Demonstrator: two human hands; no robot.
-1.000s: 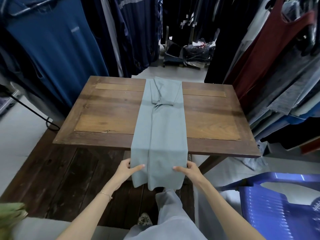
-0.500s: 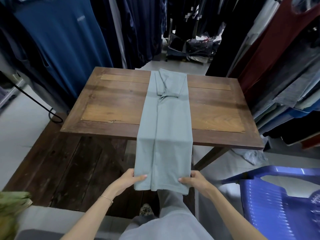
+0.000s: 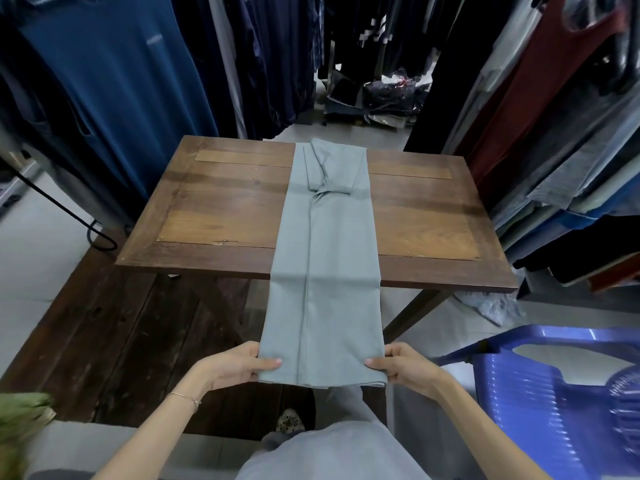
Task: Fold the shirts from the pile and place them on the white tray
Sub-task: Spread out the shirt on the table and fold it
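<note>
shirt folded into a long strip on tabletop; left hand and right hand pinch its bottom-centre hem corners. cross folds and tray placement left; tray not visible.

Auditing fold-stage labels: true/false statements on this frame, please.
1. The left hand and right hand both pinch the near end of the shirt. True.
2. The shirt lies wholly on the table. False: its near end overhangs the near edge.
3. The shirt is folded into a narrow strip. True.
4. A white tray sits on the table. False: none in view.
5. The plastic chair is red. False: it is blue.
</note>
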